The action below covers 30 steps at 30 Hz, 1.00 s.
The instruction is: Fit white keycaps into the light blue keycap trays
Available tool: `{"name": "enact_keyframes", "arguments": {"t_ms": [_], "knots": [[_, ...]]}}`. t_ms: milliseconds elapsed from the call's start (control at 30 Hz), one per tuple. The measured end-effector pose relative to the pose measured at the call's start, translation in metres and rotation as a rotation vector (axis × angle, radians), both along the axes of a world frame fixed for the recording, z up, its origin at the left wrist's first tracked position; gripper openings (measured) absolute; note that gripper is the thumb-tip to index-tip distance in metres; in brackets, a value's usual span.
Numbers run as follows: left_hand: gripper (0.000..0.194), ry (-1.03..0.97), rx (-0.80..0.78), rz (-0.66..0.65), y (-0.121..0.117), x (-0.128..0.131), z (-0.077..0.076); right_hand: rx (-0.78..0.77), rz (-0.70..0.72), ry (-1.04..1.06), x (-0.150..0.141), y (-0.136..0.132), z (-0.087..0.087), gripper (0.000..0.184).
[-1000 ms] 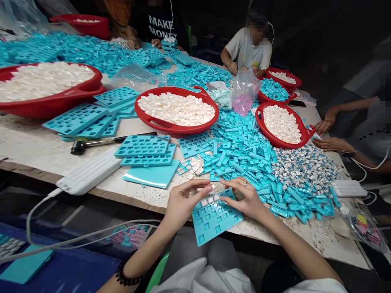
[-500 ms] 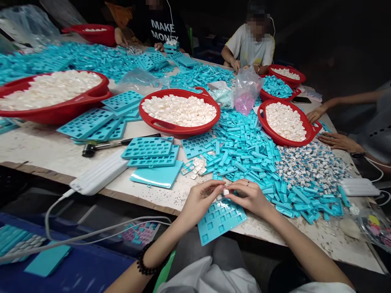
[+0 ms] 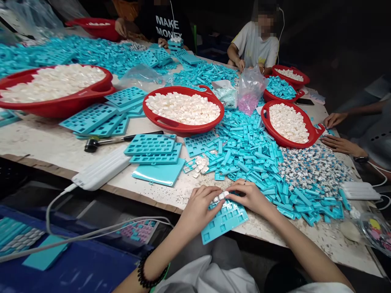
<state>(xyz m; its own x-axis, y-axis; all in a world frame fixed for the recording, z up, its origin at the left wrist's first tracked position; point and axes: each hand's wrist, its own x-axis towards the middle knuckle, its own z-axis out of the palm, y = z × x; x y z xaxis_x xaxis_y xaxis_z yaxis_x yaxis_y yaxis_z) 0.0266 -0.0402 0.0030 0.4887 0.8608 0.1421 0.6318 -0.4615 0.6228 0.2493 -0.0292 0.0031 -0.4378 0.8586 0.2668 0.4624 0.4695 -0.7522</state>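
Observation:
A turquoise panel (image 3: 222, 226) with rows of square openings lies tilted at the table's front edge, partly over my lap. Along its far edge, between my hands, is a short row of small white caps (image 3: 220, 197). My left hand (image 3: 202, 205) is closed over the panel's left side, its thumb against the caps. My right hand (image 3: 249, 196) pinches at the right end of the row, fingertips on a cap. The fingers partly hide the row and the panel's far edge. Just beyond are loose turquoise pieces (image 3: 235, 152) and a small heap of white caps (image 3: 200, 165).
Red baskets of white caps (image 3: 183, 129) stand farther back. To the left are stacked turquoise panels (image 3: 152, 146), a hammer-like tool (image 3: 116, 140) and a white power strip (image 3: 102, 169). Small white-and-blue parts (image 3: 314, 167) lie right, near a co-worker's hands (image 3: 342, 144).
My left hand has flattened over the panel's edge, and several caps in a row now show between my hands. The single cap pinched earlier is no longer raised apart. The view has shifted slightly.

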Motion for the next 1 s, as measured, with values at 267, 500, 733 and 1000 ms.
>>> {"name": "enact_keyframes", "arguments": {"t_ms": [267,500,733,1000], "knots": [[0.027,0.016,0.182,0.033,-0.009,0.002,-0.007,0.107,0.052,-0.209,-0.001,-0.003,0.009,0.021],[0.023,-0.214,-0.005,0.055,-0.002,0.000,0.004,0.267,0.044,-0.218,-0.003,-0.007,0.008,0.023],[0.048,-0.226,-0.556,-0.120,0.029,-0.003,0.034,0.462,0.073,-0.163,-0.010,-0.010,0.011,0.022],[0.037,-0.330,-0.887,-0.373,0.055,0.000,0.033,0.429,0.055,-0.079,-0.012,-0.012,0.010,0.020]]}}
